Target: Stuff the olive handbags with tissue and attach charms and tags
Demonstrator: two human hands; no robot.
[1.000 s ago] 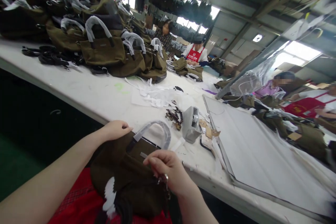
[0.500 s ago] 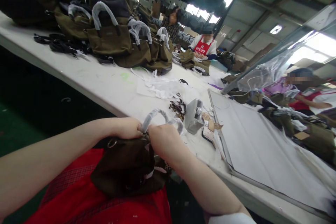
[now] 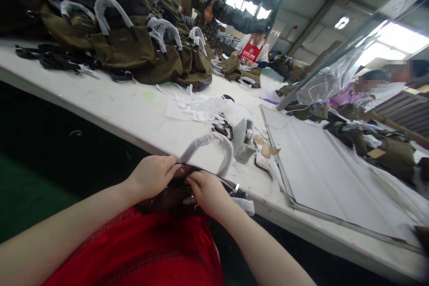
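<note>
A dark olive handbag [image 3: 166,200] rests at the table's front edge, against a red apron [image 3: 157,246]. Its arched handle [image 3: 229,149], wrapped in whitish film, stands up behind my hands. My left hand [image 3: 150,175] is closed, pinching the bag's top edge at the left of the opening. Close beside it, my right hand [image 3: 209,191] is closed on the rim too, thumb and fingers pressed together. A second wrapped handle [image 3: 246,206] sticks out to the right of my right hand. Much of the bag's body is hidden below my hands.
Similar olive bags [image 3: 124,49] are piled at the back left of the white table [image 3: 120,107], with black straps [image 3: 60,60] before them. A grey tape dispenser [image 3: 244,140] stands beyond my right hand, near patterned strips [image 3: 221,127]. Co-workers [image 3: 253,49] stand farther back.
The bag has tipped so its opening faces up toward me. My hands have shifted from the handle's base to the rim, slightly farther apart. The view has turned slightly right.
</note>
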